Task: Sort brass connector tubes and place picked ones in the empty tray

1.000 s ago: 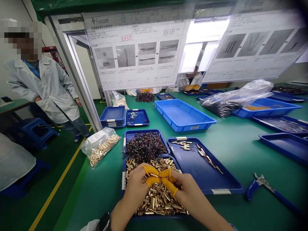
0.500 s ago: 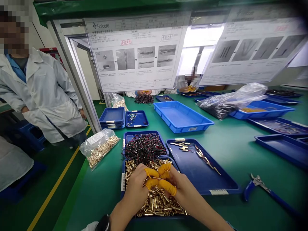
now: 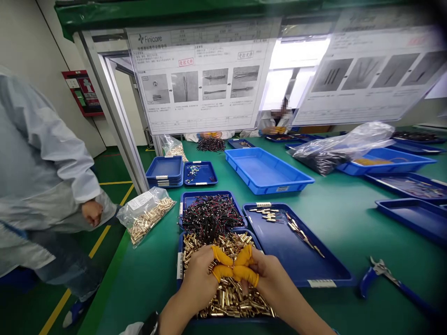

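My left hand [image 3: 201, 272] and my right hand [image 3: 267, 272] meet fingertip to fingertip above a blue tray [image 3: 180, 260] heaped with small brass tubes [image 3: 228, 298]. Yellow finger covers sit on the thumbs and index fingers, which are pinched together. Whatever lies between the fingertips is too small and covered to name. Brass glints show in the curl of my left hand; I cannot tell whether it holds them. Just beyond is a tray piled with black and red wire leads [image 3: 211, 211]. On the right, a long blue tray [image 3: 296, 260] bears several brass tubes with wires [image 3: 302, 232].
A bag of brass tubes [image 3: 150, 216] lies on the left, near stacked blue trays [image 3: 164, 167]. A light-blue bin [image 3: 268, 170] stands farther back. Blue-handled cutters [image 3: 380, 270] rest at right. A person in a white coat [image 3: 52, 153] is beside the table; others sit across.
My fingertips have come closer together, covering the small brass piece that showed between them. The person at left has moved nearer, one arm now swinging low. The view has shifted slightly.
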Tool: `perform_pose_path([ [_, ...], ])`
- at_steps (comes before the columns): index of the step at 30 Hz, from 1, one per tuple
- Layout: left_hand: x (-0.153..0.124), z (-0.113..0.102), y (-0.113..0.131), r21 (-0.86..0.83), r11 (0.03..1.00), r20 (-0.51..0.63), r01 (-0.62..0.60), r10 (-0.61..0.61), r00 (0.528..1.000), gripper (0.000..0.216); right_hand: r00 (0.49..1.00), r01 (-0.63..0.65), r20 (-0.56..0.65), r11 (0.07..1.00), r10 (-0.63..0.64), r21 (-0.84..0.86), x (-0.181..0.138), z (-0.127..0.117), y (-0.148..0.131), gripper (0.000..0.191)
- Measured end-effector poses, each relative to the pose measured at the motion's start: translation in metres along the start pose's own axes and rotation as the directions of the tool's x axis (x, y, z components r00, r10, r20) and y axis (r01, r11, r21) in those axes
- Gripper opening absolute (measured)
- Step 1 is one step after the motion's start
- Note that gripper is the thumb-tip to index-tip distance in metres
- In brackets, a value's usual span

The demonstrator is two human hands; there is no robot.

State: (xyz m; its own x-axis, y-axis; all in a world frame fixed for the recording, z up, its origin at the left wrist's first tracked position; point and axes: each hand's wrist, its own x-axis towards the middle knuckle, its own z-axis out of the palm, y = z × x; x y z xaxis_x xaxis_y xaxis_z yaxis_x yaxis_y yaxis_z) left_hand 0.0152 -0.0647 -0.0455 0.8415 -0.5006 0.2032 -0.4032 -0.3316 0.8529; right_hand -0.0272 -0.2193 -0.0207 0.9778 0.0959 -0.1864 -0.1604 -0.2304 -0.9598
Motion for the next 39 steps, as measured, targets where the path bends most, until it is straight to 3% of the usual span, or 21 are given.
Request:
perform_pose_path([
  [2, -0.001, 0.000, 0.002, -0.035, 0.998, 0.020, -0.053, 0.054, 0.998, 0.011, 0.996, -0.070, 0.072, 0.978, 0.057, 0.199, 0.001, 0.001, -0.002, 0.040],
  [4, -0.002, 0.000, 0.004, -0.056, 0.992, 0.027, -0.116, 0.117, 0.993, 0.014, 0.987, -0.129, 0.125, 0.952, 0.097, 0.277, 0.001, 0.001, -0.005, 0.054],
  [7, -0.003, 0.000, 0.006, -0.021, 0.983, 0.035, -0.181, 0.181, 0.983, 0.016, 0.976, -0.143, 0.196, 0.958, 0.095, 0.249, 0.000, 0.001, -0.008, 0.054],
  [9, -0.002, 0.000, 0.005, 0.063, 0.973, 0.032, -0.221, 0.220, 0.975, 0.013, 0.981, -0.109, 0.181, 0.964, 0.065, 0.244, 0.000, -0.001, -0.007, 0.050],
  [11, 0.000, 0.000, 0.001, 0.175, 0.958, -0.014, -0.226, 0.232, 0.973, 0.010, 0.999, -0.048, 0.025, 0.966, 0.043, 0.252, 0.001, -0.007, -0.004, 0.050],
  [12, 0.001, 0.000, -0.001, 0.229, 0.953, -0.051, -0.199, 0.216, 0.975, 0.015, 0.992, -0.007, -0.118, 0.969, 0.038, 0.246, 0.002, -0.012, -0.003, 0.051],
  [13, 0.003, 0.000, -0.004, 0.278, 0.949, -0.094, -0.149, 0.182, 0.979, 0.020, 0.957, 0.040, -0.290, 0.973, 0.028, 0.225, 0.002, -0.017, -0.001, 0.052],
  [15, 0.006, 0.001, -0.010, 0.366, 0.930, -0.166, -0.034, 0.101, 0.981, 0.022, 0.804, 0.114, -0.595, 0.983, -0.005, 0.145, 0.003, -0.027, 0.001, 0.054],
  [16, 0.008, 0.002, -0.013, 0.402, 0.916, -0.185, 0.004, 0.077, 0.980, 0.022, 0.729, 0.131, -0.684, 0.986, -0.027, 0.100, 0.004, -0.031, 0.002, 0.054],
  [17, 0.009, 0.003, -0.015, 0.431, 0.902, -0.192, 0.023, 0.066, 0.979, 0.022, 0.687, 0.137, -0.725, 0.989, -0.048, 0.064, 0.004, -0.032, 0.003, 0.053],
  [18, 0.009, 0.004, -0.017, 0.447, 0.894, -0.192, 0.030, 0.063, 0.979, 0.024, 0.686, 0.133, -0.725, 0.990, -0.065, 0.037, 0.004, -0.032, 0.004, 0.052],
  [23, 0.009, 0.003, -0.016, 0.386, 0.921, -0.212, 0.056, 0.030, 0.977, 0.032, 0.895, 0.072, -0.434, 0.993, -0.108, -0.098, 0.002, -0.013, 0.007, 0.037],
  [26, 0.006, 0.000, -0.008, 0.350, 0.937, -0.275, 0.008, 0.094, 0.957, 0.026, 0.968, 0.059, -0.228, 0.980, -0.102, -0.190, 0.000, -0.002, 0.005, 0.032],
  [29, 0.002, -0.001, 0.000, 0.327, 0.932, -0.283, -0.157, 0.255, 0.924, 0.018, 0.983, 0.070, -0.151, 0.972, -0.105, -0.224, -0.001, 0.004, 0.003, 0.035],
  [33, -0.002, 0.002, 0.006, 0.226, 0.888, -0.156, -0.400, 0.438, 0.885, 0.014, 0.988, 0.036, -0.149, 0.997, -0.046, -0.072, 0.003, 0.005, 0.002, 0.037],
  [37, -0.003, 0.006, 0.003, 0.165, 0.885, -0.121, -0.436, 0.457, 0.881, 0.013, 0.989, -0.006, -0.146, 0.992, 0.024, 0.125, 0.006, 0.002, 0.003, 0.039],
  [39, -0.003, 0.008, 0.001, 0.166, 0.900, -0.100, -0.402, 0.421, 0.902, 0.010, 0.993, 0.002, -0.117, 0.983, 0.020, 0.186, 0.006, 0.002, 0.003, 0.039],
])
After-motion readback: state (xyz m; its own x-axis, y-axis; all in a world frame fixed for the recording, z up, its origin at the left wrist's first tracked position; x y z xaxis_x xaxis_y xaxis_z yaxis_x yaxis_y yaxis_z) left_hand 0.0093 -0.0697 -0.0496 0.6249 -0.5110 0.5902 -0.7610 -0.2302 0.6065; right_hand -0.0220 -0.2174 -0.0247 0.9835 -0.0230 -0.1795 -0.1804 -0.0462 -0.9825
